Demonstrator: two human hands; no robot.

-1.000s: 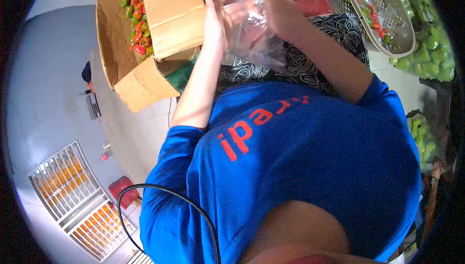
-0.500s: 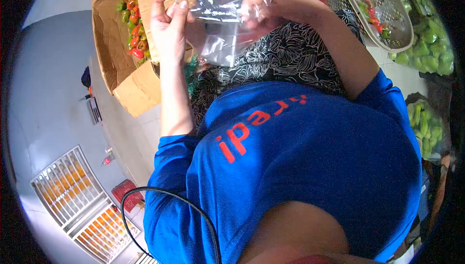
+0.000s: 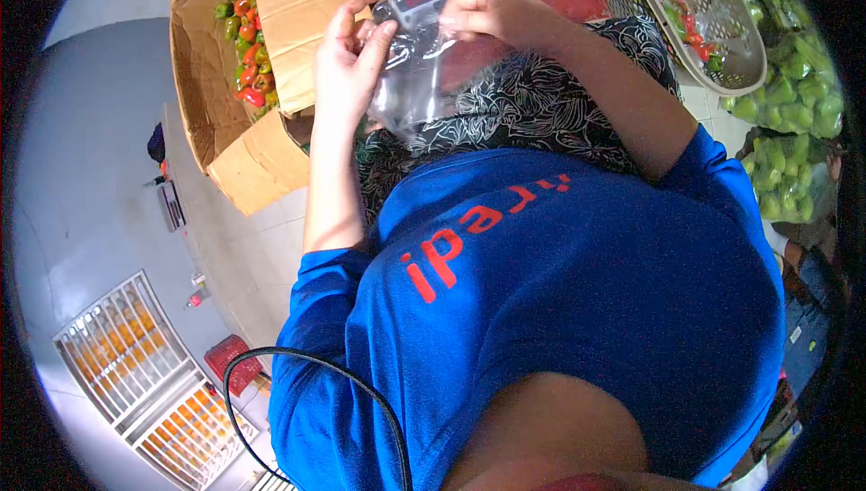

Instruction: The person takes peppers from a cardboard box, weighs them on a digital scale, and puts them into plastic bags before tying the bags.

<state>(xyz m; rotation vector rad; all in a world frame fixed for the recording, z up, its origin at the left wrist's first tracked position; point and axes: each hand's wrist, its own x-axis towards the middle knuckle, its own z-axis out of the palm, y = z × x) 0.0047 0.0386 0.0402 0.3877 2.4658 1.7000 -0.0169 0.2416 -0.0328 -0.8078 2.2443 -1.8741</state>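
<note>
A clear plastic bag [image 3: 410, 85] hangs between my two hands in front of the patterned dark cloth. My left hand [image 3: 354, 54] is closed on the bag's left edge, with thumb and fingers pinching the film. With bent fingers, my right hand [image 3: 492, 18] pinches the bag's upper right side. No contents show inside the bag. Just behind it stands a red digital scale [image 3: 591, 6] with a lit display and a keypad; the bag and my right hand cover part of its front.
At the left, an open cardboard box [image 3: 203, 112] holds red and green peppers [image 3: 248, 58]. A plastic basket [image 3: 753, 72] with bagged peppers stands at the right. Beyond it lie bags of green vegetables [image 3: 798, 94]. Part of another person [image 3: 807, 311] shows at the far right.
My left hand has moved right and slightly down, and its raised index finger has bent down to the bag. The bag hangs narrower. Another person has come into view at the right.
</note>
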